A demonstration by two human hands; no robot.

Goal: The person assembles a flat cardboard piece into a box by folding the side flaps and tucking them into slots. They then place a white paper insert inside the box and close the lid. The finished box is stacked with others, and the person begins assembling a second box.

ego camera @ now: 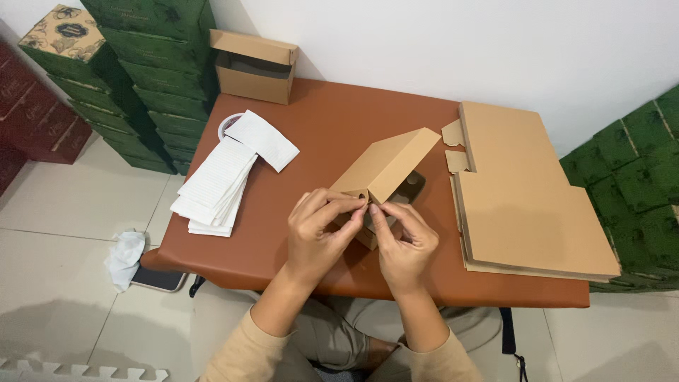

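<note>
A small brown cardboard box point(387, 166) with its lid raised sits on the brown table point(318, 134) in front of me. My left hand point(318, 230) pinches the box's near front edge with thumb and fingers. My right hand point(402, 244) grips the same front edge from the right, fingertips almost touching the left hand's. A dark flat object point(412, 186) shows partly beneath the box lid.
A stack of flat cardboard blanks point(527, 198) lies on the table's right. White paper sheets point(223, 180) lie at left. An assembled open cardboard box point(253, 67) stands at the back. Green boxes point(152, 78) are stacked left and right. A cloth point(126, 258) lies on the floor.
</note>
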